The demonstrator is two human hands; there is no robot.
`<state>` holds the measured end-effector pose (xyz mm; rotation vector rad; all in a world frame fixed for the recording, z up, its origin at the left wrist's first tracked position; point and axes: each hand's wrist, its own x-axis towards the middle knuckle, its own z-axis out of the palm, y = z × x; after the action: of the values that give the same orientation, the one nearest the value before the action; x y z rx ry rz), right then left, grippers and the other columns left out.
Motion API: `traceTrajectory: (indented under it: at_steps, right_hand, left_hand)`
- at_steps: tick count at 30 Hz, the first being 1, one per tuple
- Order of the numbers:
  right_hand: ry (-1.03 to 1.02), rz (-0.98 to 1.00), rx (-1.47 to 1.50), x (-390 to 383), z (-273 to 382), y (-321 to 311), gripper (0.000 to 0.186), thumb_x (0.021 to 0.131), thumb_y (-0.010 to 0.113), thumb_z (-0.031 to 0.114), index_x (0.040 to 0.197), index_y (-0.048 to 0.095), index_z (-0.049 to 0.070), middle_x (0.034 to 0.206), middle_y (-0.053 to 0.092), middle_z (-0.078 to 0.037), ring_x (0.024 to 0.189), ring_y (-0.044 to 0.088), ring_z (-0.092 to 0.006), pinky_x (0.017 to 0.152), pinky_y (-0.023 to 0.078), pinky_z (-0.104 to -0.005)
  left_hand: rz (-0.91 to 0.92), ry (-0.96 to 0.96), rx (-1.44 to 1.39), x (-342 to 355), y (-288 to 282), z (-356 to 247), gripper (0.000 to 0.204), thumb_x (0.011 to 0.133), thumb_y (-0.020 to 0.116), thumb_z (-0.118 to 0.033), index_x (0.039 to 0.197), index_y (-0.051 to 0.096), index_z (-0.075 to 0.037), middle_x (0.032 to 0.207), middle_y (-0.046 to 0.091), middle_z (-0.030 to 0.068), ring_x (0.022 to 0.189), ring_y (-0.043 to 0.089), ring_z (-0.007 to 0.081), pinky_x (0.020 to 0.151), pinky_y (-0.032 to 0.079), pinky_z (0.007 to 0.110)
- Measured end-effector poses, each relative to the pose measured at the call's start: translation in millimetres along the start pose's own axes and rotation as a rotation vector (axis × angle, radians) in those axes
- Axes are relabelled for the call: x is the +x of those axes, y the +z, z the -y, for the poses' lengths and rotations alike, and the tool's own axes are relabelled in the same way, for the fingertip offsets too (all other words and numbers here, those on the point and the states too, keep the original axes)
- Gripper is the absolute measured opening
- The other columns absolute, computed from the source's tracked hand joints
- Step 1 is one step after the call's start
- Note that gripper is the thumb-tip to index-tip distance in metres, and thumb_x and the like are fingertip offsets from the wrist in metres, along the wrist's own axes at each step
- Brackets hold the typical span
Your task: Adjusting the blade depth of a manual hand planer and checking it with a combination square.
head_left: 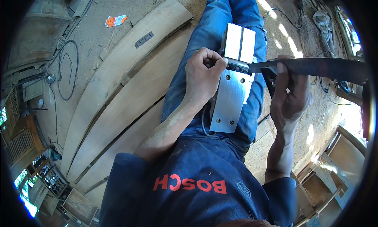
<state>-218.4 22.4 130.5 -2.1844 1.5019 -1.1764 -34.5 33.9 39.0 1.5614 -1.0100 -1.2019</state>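
An upturned electric hand planer [229, 103] lies along my thighs, its flat metal sole facing up and its cutter drum [238, 68] showing in the gap between the two sole plates. My left hand [204, 71] is closed in a pinch at the left end of that gap; what sits between thumb and finger is too small to make out. My right hand [290, 95] grips a long flat metal straightedge [327, 67] with a dark angled piece [269, 76] beside the fingers. Its narrow tip reaches the right end of the drum.
Long curved wooden boards [130, 58] lie on the dusty ground to my left; a dark rectangular piece [144, 39] rests on one. Beyond them are an orange-and-white packet [115, 21] and a looped black cable [71, 69]. Wooden frames [327, 179] stand at the lower right.
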Motion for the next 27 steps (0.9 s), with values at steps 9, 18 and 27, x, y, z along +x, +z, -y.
traceTrajectory:
  at_steps: [9,18,27]
  right_hand:
    - [0.043,0.014,-0.059,-8,-7,-4,0.023,0.096,0.066,-0.004,0.118,0.069,0.0,0.096,0.075,-0.01,0.067,0.066,-0.0147,0.061,0.057,-0.0258]
    - [0.073,-0.007,-0.038,-9,-8,-9,0.024,0.096,0.067,-0.003,0.12,0.069,0.002,0.087,0.073,-0.007,0.057,0.056,-0.0118,0.051,0.045,-0.0235]
    - [-0.007,0.035,-0.085,-9,-17,0,0.025,0.096,0.067,-0.003,0.12,0.068,0.002,0.082,0.072,-0.006,0.055,0.056,-0.0126,0.051,0.046,-0.0246]
  left_hand:
    - [0.0,-0.015,0.016,0,1,0,0.017,0.092,0.075,-0.018,0.091,0.067,-0.003,0.085,0.059,0.007,0.072,0.054,0.0164,0.066,0.046,0.03]
    - [0.005,-0.032,0.006,1,0,-1,0.017,0.092,0.076,-0.017,0.092,0.067,-0.002,0.084,0.058,0.0065,0.072,0.054,0.0153,0.066,0.047,0.029]
    - [-0.006,-0.029,-0.025,1,-1,1,0.016,0.092,0.076,-0.016,0.09,0.068,-0.003,0.081,0.058,0.0054,0.071,0.052,0.0145,0.066,0.046,0.029]
